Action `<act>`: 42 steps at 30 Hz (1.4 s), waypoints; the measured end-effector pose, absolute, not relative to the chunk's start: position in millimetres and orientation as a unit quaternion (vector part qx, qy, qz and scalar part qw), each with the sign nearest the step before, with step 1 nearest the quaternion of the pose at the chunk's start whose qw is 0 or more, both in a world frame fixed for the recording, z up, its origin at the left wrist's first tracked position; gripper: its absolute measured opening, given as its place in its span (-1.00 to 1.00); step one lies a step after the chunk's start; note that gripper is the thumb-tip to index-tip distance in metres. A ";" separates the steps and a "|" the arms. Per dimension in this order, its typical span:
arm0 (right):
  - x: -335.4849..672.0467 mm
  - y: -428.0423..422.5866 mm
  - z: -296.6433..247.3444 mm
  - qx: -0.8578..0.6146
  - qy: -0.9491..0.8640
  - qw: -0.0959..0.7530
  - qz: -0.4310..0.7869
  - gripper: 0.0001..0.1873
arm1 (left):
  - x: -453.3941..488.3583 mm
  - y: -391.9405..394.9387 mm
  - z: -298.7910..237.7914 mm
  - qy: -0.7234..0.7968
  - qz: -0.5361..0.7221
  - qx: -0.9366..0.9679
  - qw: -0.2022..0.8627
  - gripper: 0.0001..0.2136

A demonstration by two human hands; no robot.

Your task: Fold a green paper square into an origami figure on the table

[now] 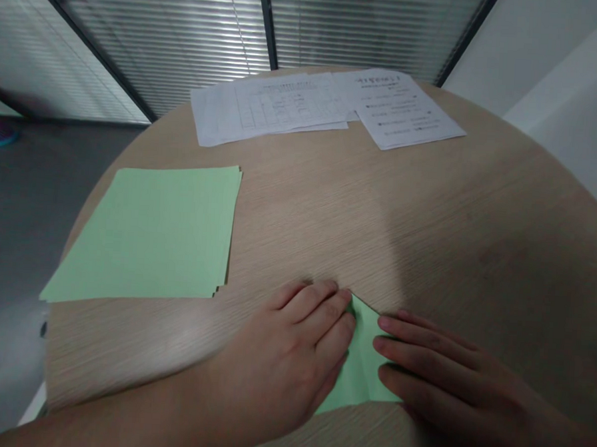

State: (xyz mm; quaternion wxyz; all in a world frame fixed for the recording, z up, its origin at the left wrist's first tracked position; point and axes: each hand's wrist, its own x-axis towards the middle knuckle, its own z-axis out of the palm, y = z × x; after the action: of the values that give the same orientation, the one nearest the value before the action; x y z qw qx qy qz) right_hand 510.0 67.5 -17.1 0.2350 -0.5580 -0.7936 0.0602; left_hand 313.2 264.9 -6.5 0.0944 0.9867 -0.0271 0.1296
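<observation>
A folded piece of green paper point(358, 367) lies on the table near its front edge, with a crease running down its middle. My left hand point(296, 357) covers the paper's left side, fingers bent and pressed together over it; the thumb is hidden. From the right, my right hand point(455, 385) reaches in with its fingers stretched out, the tips resting on the paper's right edge. Its thumb is out of sight too. Both hands hide much of the paper's outline.
To the left lies a stack of green paper sheets point(152, 232), one corner over the edge of the round wooden table point(309, 204). Printed white sheets point(284, 106) overlap at the far side. Behind stand glass panels with blinds point(189, 24); a white wall point(551, 70) is at right.
</observation>
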 end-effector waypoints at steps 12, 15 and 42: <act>516.8 76.6 -10.6 -0.548 -0.793 0.249 0.095 -0.72 | 314.8 269.0 -4.6 -0.027 0.099 0.989 0.111 -0.59; 518.3 74.4 -12.1 -0.547 -0.796 0.242 0.096 -0.72 | 315.3 269.6 -5.9 -0.033 0.093 0.990 0.104 -0.59; 528.2 75.7 -33.0 -0.538 -0.800 0.265 0.012 -0.72 | 322.1 273.9 -13.5 -0.064 0.048 0.994 0.079 -0.59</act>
State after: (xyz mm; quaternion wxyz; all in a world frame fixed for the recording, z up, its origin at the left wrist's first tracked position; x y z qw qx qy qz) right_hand 528.2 75.7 -33.0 0.2649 -0.5384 -0.7999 0.0120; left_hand 322.1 273.9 -13.5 0.0787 0.9937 -0.0636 0.0482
